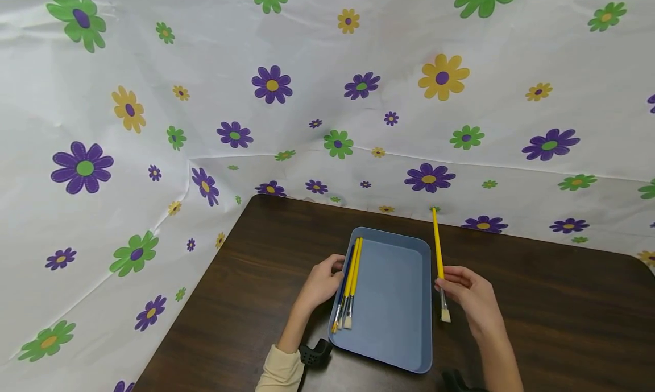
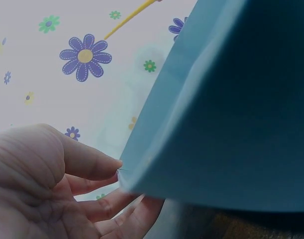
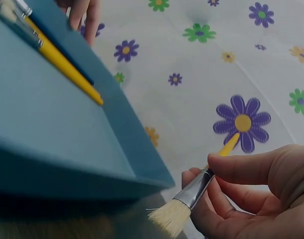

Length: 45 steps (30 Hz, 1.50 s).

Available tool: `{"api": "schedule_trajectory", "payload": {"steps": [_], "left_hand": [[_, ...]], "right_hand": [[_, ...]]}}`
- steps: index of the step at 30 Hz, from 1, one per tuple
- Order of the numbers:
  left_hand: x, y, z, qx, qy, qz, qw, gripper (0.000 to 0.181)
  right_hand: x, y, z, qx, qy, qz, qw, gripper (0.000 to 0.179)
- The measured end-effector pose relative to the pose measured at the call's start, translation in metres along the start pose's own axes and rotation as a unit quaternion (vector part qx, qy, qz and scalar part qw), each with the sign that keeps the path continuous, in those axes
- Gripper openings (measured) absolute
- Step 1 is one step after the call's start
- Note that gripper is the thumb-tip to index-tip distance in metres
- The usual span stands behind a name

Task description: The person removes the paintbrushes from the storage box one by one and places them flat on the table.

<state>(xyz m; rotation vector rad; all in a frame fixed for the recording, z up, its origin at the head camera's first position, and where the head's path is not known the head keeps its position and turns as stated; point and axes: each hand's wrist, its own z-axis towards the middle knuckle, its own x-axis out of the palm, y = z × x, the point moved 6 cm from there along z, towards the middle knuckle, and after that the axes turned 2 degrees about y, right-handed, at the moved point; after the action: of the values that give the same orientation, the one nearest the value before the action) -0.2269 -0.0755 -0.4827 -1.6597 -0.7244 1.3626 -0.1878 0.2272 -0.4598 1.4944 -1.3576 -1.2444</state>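
Note:
A blue-grey tray [image 1: 394, 301] lies on the dark table, its long sides running away from me. My left hand [image 1: 320, 281] holds its left wall, thumb at the rim and fingers beneath the edge in the left wrist view. Along that side inside the tray lie two yellow-handled paintbrushes [image 1: 355, 272] and a dark blue paintbrush [image 1: 346, 272], bristles towards me. Right of the tray, my right hand [image 1: 468, 295] pinches a yellow-handled flat paintbrush [image 1: 438, 244] near its ferrule. Its pale bristles [image 3: 172, 217] point towards me and its handle points away.
The brown table [image 1: 286, 232] extends to both sides of the tray. White sheeting [image 1: 307, 50] printed with flowers hangs behind the table and along its left. Black wrist-worn devices [image 1: 315, 353] sit at my wrists.

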Motion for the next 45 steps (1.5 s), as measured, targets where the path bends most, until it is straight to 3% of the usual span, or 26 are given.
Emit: {"api": "schedule_trajectory", "payload": {"steps": [15,27,34,41,45], "left_hand": [[0.000,0.001,0.000,-0.005,-0.001,-0.004,1.0000,0.036],[0.003,0.000,0.000,-0.006,0.002,-0.004,1.0000,0.035],[0.002,0.000,0.001,-0.009,0.004,-0.005,0.9999,0.037],[0.001,0.001,0.001,-0.013,0.005,-0.003,0.9999,0.037],[0.002,0.001,0.001,-0.014,0.005,-0.003,0.9999,0.037]], "right_hand": [[-0.038,-0.026,-0.001,0.045,-0.013,-0.058,0.9972,0.047],[-0.044,-0.039,0.000,0.076,0.045,-0.117,0.9892,0.038],[-0.047,-0.041,0.000,0.093,0.058,-0.121,0.9865,0.029],[-0.051,-0.045,0.001,0.110,0.051,-0.207,0.9708,0.023],[-0.050,-0.046,0.001,0.112,0.053,-0.217,0.9684,0.019]]}}
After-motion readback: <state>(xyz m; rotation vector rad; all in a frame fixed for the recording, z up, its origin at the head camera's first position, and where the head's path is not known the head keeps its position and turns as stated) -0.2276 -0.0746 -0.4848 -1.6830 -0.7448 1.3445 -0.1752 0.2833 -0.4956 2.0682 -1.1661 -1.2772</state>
